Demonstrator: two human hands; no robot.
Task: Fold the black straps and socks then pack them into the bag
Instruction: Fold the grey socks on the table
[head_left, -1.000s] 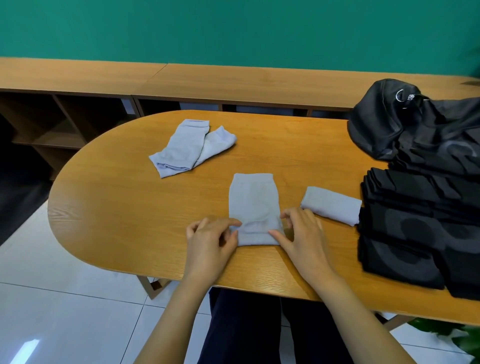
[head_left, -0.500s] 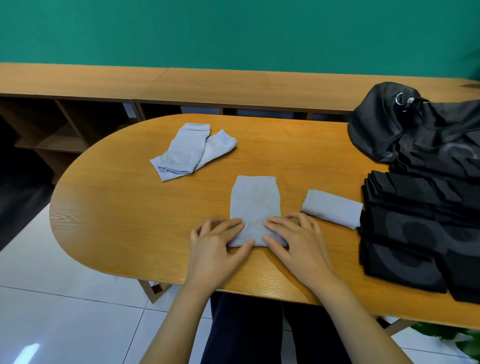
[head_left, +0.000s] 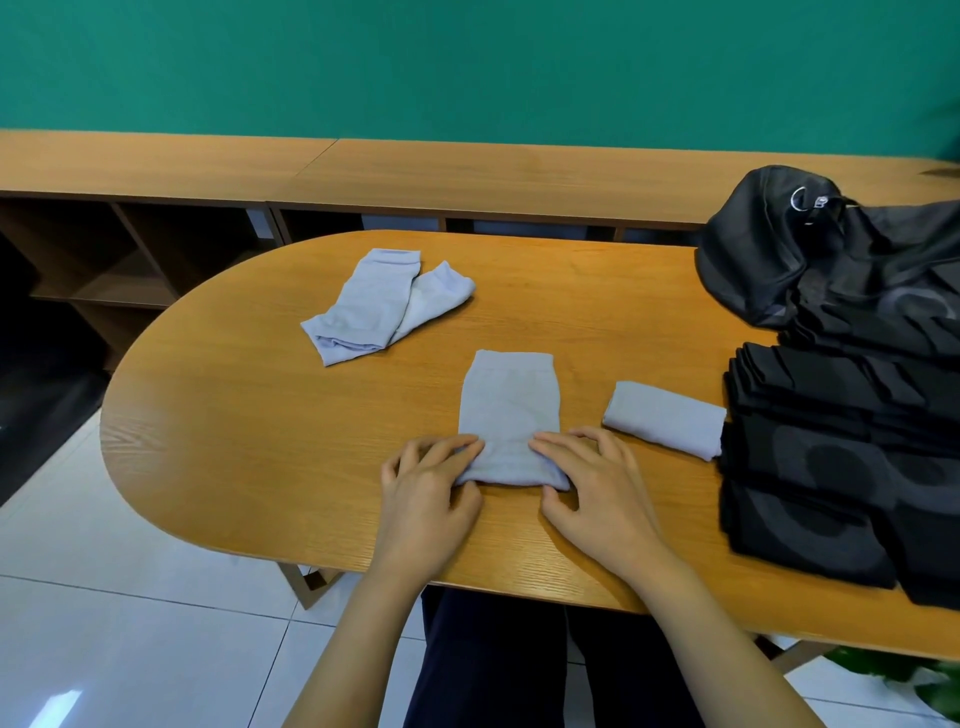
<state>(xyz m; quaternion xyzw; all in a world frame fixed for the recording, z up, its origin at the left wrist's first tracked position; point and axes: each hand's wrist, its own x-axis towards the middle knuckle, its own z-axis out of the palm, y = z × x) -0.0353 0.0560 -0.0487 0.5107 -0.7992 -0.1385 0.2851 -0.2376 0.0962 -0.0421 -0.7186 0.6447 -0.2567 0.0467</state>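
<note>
- Step in hand: folding the middle grey sock (head_left: 509, 410), which lies flat on the table (head_left: 260, 441) with its cuff end away from the person.
- The left hand (head_left: 426, 499) pinches the sock's near-left corner, fingers on top and thumb at the edge. The right hand (head_left: 597, 493) pinches the near-right corner the same way.
- Next move, as I judge it: lift the near edge and turn it toward the cuff, keeping the corners level.
- Right of the sock, apart from it: a folded sock (head_left: 662, 418). Beyond that are the stacked black straps (head_left: 831, 467), and behind them the bag (head_left: 810, 260).
- Far left of the sock: two loose socks (head_left: 379, 304), unfolded.
- The folded sock sits off the fold line, so it is likely no hindrance.
</note>
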